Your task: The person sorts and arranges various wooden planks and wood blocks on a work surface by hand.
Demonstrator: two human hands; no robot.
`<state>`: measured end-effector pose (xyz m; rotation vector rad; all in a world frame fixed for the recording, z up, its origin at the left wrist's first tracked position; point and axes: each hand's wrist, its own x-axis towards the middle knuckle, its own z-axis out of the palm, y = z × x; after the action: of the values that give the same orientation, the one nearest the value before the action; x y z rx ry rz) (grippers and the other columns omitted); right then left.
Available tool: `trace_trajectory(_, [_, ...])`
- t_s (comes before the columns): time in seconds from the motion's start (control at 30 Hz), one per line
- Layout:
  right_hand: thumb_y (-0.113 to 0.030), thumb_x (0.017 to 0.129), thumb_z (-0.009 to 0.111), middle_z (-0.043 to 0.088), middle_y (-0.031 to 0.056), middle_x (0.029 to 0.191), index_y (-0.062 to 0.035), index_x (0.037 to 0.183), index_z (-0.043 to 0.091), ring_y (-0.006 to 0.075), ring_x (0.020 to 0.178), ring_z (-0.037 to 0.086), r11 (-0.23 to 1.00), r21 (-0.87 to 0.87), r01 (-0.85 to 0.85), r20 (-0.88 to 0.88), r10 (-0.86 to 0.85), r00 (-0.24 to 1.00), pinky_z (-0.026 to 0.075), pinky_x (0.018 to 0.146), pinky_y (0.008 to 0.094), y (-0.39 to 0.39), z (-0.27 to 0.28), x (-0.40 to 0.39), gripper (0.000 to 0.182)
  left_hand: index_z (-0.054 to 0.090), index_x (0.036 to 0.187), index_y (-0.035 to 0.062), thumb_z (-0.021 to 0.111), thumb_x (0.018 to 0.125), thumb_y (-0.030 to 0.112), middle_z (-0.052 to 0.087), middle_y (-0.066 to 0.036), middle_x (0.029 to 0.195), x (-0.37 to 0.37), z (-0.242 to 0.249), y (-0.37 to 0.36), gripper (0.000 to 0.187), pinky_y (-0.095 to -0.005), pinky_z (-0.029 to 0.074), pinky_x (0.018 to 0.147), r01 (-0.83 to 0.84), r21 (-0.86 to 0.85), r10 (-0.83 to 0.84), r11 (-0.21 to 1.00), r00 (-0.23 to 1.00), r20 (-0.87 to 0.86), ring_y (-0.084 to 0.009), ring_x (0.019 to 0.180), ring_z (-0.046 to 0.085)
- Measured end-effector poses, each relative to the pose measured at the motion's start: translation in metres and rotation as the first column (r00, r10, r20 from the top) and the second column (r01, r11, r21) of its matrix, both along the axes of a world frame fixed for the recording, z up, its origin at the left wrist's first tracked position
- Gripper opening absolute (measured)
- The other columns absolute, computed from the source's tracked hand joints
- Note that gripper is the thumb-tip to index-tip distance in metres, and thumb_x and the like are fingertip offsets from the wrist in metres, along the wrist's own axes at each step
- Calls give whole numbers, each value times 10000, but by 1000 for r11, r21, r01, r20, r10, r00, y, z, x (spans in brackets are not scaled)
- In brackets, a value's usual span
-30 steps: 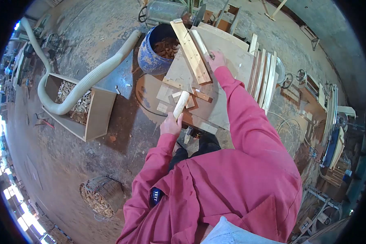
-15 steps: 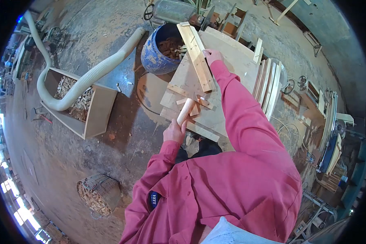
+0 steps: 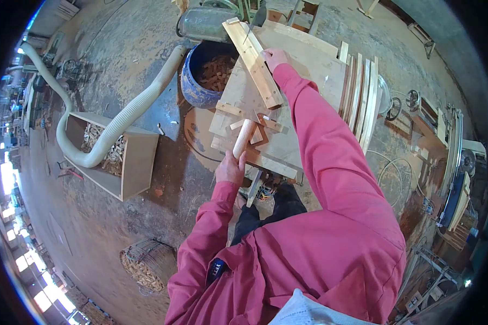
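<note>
My left hand is closed around the near end of a round wooden rod. The rod's far end rests among small wooden strips fixed on a worn tabletop. Beside that end, a thin blade-like point stands up, too small to make out well. My right hand, arm outstretched, has its fingers curled on the right edge of a long nailed wooden board lying slantwise across the table. My right fingertips are partly hidden.
A blue drum of wood offcuts stands left of the table. A white flexible hose runs into a wooden box of scraps. A wire basket holds more scraps. Long wood strips lie along the table's right side.
The camera view has shifted, and more of the table's front and my legs now show. Both hands keep their holds, with little visible movement against the table.
</note>
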<state>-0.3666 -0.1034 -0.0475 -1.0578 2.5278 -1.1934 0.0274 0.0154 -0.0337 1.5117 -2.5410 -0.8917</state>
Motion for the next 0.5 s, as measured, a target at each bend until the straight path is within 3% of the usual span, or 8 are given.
trace_trajectory(0.17, [-348, 902, 650, 748, 170, 962, -143, 1055, 791, 390, 936, 718, 996, 26, 81, 10, -81, 997, 550, 833, 483, -2, -11, -20, 292, 526, 994, 29, 602, 1016, 456, 701, -249, 831, 1, -3, 0, 434, -568, 536, 700, 8, -6, -8, 1000, 999, -49, -475, 793, 691])
trace_trajectory(0.27, [-352, 907, 658, 748, 178, 974, -136, 1030, 783, 394, 939, 705, 984, -98, 148, 19, -147, 989, 543, 853, 494, 19, 11, 0, 278, 523, 1004, 26, 601, 1016, 454, 702, -262, 849, 0, 7, 1, 435, -575, 533, 708, 21, -28, -21, 999, 1000, -22, -486, 799, 686])
trace_trajectory(0.33, [-343, 910, 680, 737, 189, 976, -126, 996, 771, 400, 945, 684, 990, -132, 38, -226, -68, 972, 533, 856, 498, 29, 15, 12, 250, 523, 1006, 24, 596, 1015, 463, 703, -268, 859, -1, 16, 1, 445, -576, 533, 713, 24, -10, -24, 1000, 999, 22, -487, 808, 686])
trace_trajectory(0.5, [-326, 909, 709, 725, 189, 967, -116, 950, 776, 399, 946, 673, 993, -107, 43, -221, -66, 973, 528, 853, 498, 32, 8, 18, 224, 522, 1017, 23, 574, 1016, 492, 700, -286, 877, 4, 30, -1, 472, -579, 532, 723, 21, 35, -25, 999, 991, 129, -493, 834, 685])
